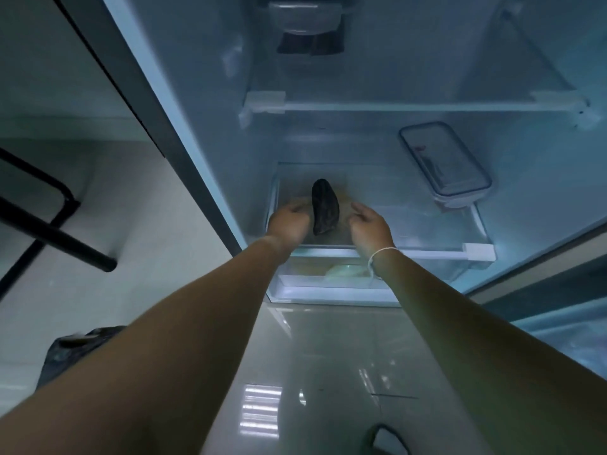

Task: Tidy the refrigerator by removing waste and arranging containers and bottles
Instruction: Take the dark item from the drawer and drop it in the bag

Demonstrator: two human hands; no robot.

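Head view: dark wrinkled oblong object (321, 206), identity unclear, lies on the lower glass shelf (427, 224).
Grip: left hand (289, 221) touches its 9 o'clock side, fingers hidden; right hand (369, 226) apart, loosely curled.
Room: glossy tiled floor (328, 372).

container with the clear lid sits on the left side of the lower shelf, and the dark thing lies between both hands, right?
Not quite. The head view shows the container on the right side of the lower shelf. The dark thing does lie between the left hand and right hand.
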